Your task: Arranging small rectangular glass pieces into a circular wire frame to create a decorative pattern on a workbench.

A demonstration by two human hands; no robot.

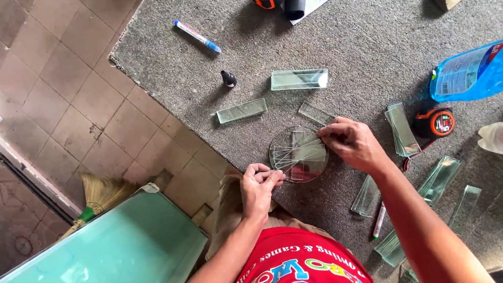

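From the head view, a round glass disc (298,154) lies flat near the front edge of a grey carpeted bench (367,47), with several narrow glass strips (301,152) fanned across its top. The left hand (259,186) sits at the disc's near-left rim, fingers pinched on the gathered ends of the strips. The right hand (353,144) rests at the far-right rim, fingertips pressed on the spread ends; neither hand is slack. The strips converge toward the left hand and splay toward the right hand, so their long axes run roughly left to right across the disc, tilting a little up toward the right. To do this well, I judge the pinched end should be held steady as a pivot while the other fingers nudge one strip at a time, pressing lightly and keeping clear of the sharp edges so the stack does not slide off. Around the disc lie loose strips: one (242,110) to the upper left, a thicker block (299,79) above, one (316,112) just beside the right hand, and stacks (402,130) further right. A small black bottle (228,78), a blue-capped marker (197,36), a tape measure (435,122) and a blue bottle (469,71) are also on the bench. Beside the bench stand a green glass sheet (115,246) and a broom (97,199) on the tiled floor.
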